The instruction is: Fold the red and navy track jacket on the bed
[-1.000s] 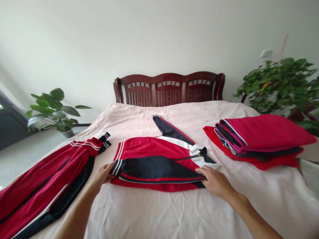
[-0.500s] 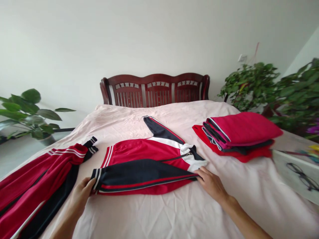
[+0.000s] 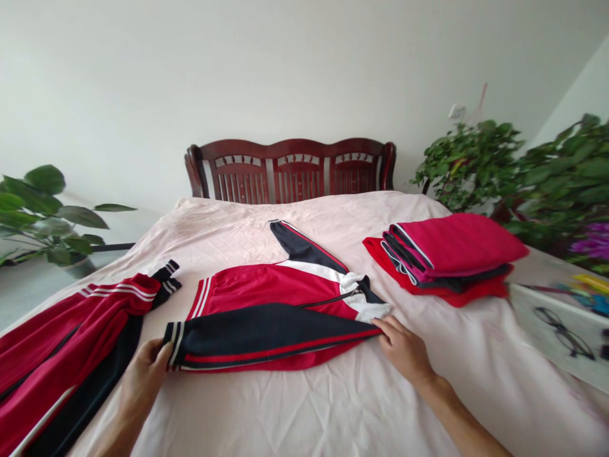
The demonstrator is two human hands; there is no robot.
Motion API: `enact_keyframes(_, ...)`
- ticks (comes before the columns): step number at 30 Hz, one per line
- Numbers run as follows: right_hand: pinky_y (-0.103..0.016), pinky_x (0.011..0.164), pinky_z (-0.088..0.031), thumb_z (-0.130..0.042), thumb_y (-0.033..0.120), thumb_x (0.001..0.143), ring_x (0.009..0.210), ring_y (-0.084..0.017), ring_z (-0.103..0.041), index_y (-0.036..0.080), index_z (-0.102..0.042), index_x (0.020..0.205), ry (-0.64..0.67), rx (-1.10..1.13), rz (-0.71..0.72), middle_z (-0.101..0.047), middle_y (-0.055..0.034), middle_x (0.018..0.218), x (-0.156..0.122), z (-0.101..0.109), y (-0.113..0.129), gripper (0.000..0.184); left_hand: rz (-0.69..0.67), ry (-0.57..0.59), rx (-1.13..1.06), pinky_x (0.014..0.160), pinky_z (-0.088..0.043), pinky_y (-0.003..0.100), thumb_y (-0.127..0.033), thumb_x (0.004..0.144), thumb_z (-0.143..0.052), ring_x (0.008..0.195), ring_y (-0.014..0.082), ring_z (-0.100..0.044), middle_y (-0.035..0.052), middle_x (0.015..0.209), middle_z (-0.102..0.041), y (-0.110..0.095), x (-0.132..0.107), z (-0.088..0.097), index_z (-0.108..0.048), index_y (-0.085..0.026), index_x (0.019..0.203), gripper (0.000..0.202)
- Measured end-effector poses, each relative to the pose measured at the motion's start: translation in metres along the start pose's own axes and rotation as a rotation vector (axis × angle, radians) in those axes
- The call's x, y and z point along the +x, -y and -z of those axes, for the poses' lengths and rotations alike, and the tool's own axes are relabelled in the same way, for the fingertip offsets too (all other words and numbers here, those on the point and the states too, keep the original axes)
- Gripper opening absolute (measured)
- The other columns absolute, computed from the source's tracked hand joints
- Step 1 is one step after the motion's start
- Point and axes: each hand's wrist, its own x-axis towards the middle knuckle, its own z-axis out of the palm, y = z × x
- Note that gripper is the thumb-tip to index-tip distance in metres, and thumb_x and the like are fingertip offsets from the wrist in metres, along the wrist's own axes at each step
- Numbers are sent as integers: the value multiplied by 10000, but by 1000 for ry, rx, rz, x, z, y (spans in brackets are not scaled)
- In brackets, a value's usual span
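Observation:
A red, navy and white track jacket [image 3: 257, 285] lies spread on the pale pink bedsheet, its collar to the right and its striped hem to the left. The near navy sleeve is laid across the body, while the far sleeve stretches out toward the headboard. My left hand [image 3: 147, 368] pinches the striped cuff of the near sleeve. At the shoulder end, close to the white collar, my right hand [image 3: 404, 349] is closed on the fabric. Both hands keep the sleeve drawn straight between them.
Another red and navy jacket [image 3: 95, 336] lies at the left. A stack of folded clothes [image 3: 461, 244] sits at the right, near a pale board with eyeglasses [image 3: 564, 330]. Behind stands a dark wooden headboard [image 3: 295, 168]. Potted plants [image 3: 61, 222] flank the bed.
The cuff in my left hand has shifted slightly left, and the sleeve looks a little straighter. The whole view has swung slightly to the right. Both hands keep their hold.

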Motion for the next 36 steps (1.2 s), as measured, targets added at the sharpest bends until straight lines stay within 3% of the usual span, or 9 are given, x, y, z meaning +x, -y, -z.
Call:
enact_keyframes(5, -309, 692, -527, -418, 108, 844, 902, -223, -694, 242, -713, 1158, 82, -8, -104, -700, -62, 1044, 12, -10, 7, 451, 64, 22, 85, 636, -469, 309, -564, 715, -553, 730, 249, -669, 44, 746, -720, 7, 6, -1, -670, -178, 933, 458)
enact_keyframes(10, -310, 774, -546, -448, 123, 756, 889, -192, -675, 234, -678, 1180, 184, 336, -117, -691, -54, 1061, 13, -5, -13, 495, 41, 159, 141, 597, -443, 300, -550, 704, -574, 674, 244, -657, 40, 665, -706, 21, 13, 3, -678, -175, 828, 408)
enact_keyframes(14, -333, 804, -552, -482, 259, 825, 888, -204, -671, 220, -688, 1132, 167, 525, -171, -703, -67, 1020, 7, 2, -19, 372, 144, 195, 3, 621, -493, 295, -446, 704, -623, 720, 252, -696, 61, 752, -756, 10, 15, 4, -697, -165, 913, 358)
enact_keyframes(18, -370, 829, -551, -531, 332, 813, 896, -230, -679, 224, -730, 1046, 297, 496, -175, -716, -81, 1035, 11, -3, -20, 325, 233, 261, -53, 607, -515, 288, -503, 687, -688, 739, 259, -719, 72, 790, -776, -10, 21, 7, -712, -156, 972, 450)
enact_keyframes(21, -415, 898, -535, -544, 368, 806, 950, -261, -673, 203, -718, 1044, 226, 435, -212, -712, -108, 1045, 18, -11, -30, 338, 202, 379, -48, 622, -516, 278, -587, 580, -762, 764, 261, -718, 72, 771, -772, -24, 27, 12, -734, -143, 870, 532)
enact_keyframes(24, -481, 1011, -472, -578, 412, 781, 1121, -320, -618, 167, -652, 1184, 106, 319, -207, -672, -156, 1176, 23, -20, -45, 477, 202, 459, -63, 596, -501, 283, -627, 508, -793, 715, 255, -699, 68, 715, -753, -34, 28, 16, -742, -126, 776, 571)
enact_keyframes(28, -503, 993, -465, -519, 475, 849, 1164, -352, -591, 114, -521, 1363, 145, 178, -260, -634, -204, 1223, 28, -30, -53, 629, 221, 513, -58, 540, -461, 292, -666, 511, -778, 627, 243, -663, 88, 662, -727, -36, 29, 16, -744, -93, 722, 611)
enact_keyframes(32, -512, 890, -491, -535, 550, 856, 1135, -392, -600, 117, -508, 1391, 152, 15, -388, -607, -245, 1215, 45, -35, -43, 689, 174, 428, -40, 587, -475, 305, -656, 528, -755, 711, 280, -682, 87, 679, -723, -33, 29, 6, -729, -111, 745, 587)
enact_keyframes(36, -399, 776, -500, -507, 478, 897, 990, -325, -678, 168, -639, 1196, 308, 45, -371, -700, -181, 1071, 64, -27, -30, 450, 111, 296, -51, 685, -512, 308, -616, 604, -705, 846, 290, -698, 74, 798, -751, -31, 17, 2, -707, -151, 917, 560)
